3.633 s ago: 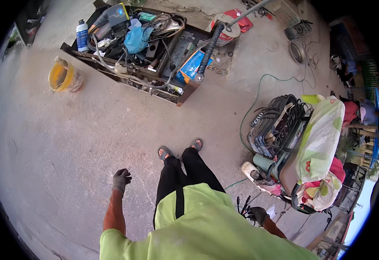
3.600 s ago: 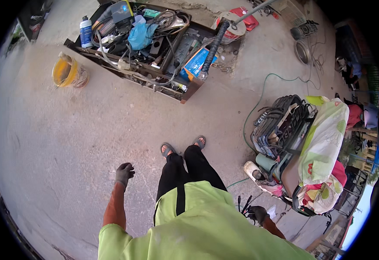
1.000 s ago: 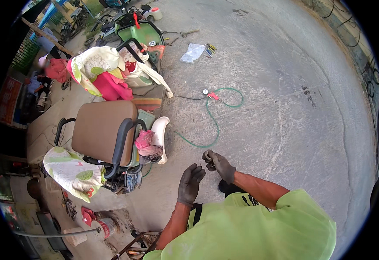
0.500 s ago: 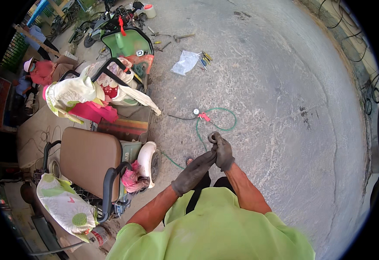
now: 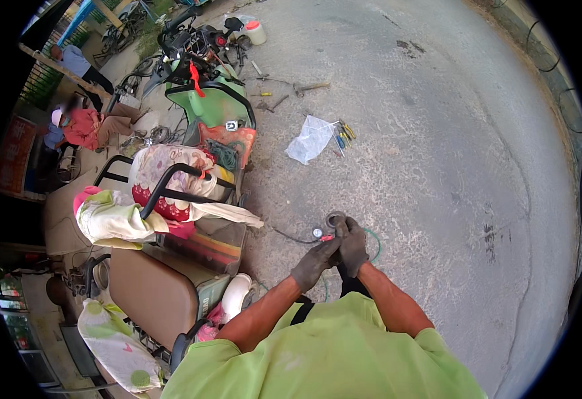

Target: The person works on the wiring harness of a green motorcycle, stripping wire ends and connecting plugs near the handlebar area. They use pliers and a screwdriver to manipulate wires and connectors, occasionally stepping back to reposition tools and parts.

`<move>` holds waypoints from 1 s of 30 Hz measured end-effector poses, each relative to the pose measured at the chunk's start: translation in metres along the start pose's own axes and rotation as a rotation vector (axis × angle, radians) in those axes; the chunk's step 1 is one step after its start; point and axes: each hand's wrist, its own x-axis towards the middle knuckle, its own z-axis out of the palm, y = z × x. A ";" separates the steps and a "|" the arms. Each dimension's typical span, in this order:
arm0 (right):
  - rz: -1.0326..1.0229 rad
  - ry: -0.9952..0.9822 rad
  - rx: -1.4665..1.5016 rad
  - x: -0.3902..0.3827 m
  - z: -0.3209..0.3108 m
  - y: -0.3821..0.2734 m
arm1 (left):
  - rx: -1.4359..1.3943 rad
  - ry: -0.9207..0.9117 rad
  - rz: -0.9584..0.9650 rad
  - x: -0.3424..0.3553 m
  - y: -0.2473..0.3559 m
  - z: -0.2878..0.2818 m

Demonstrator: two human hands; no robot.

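Observation:
Both my hands wear dark grey work gloves and meet in front of my body. My right hand (image 5: 353, 247) is closed on a small grey ring, which looks like a roll of tape (image 5: 334, 219), at its fingertips. Up against it, my left hand (image 5: 315, 265) has its fingers bent and pressed together; what they pinch, if anything, is hidden. Just beyond my hands on the ground lie a round pressure gauge (image 5: 317, 233) and a red inflator handle (image 5: 327, 238). A green hose (image 5: 375, 245) loops out past my right hand.
To the left stands a three-wheeler with a brown seat (image 5: 154, 289), cloth-covered seat (image 5: 171, 174) and green front panel (image 5: 211, 106). Ahead lie a plastic bag (image 5: 311, 139), screwdrivers (image 5: 346, 133), a hammer (image 5: 312, 87) and a red-lidded tub (image 5: 255, 32). A seated person (image 5: 83, 128) is at far left.
My view has tilted further ahead, so the vehicle and tools sit lower in the picture. My left fingers have bent from nearly straight; the ring stays in my right hand.

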 end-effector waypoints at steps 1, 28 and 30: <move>0.081 -0.037 -0.019 0.033 -0.009 -0.019 | 0.028 0.008 0.035 0.017 0.016 0.004; 0.127 -0.358 -0.060 0.658 0.065 -0.232 | -0.020 0.528 0.236 0.295 0.412 -0.226; 0.315 -0.463 0.061 0.645 0.123 -0.266 | -0.034 0.519 0.271 0.336 0.442 -0.211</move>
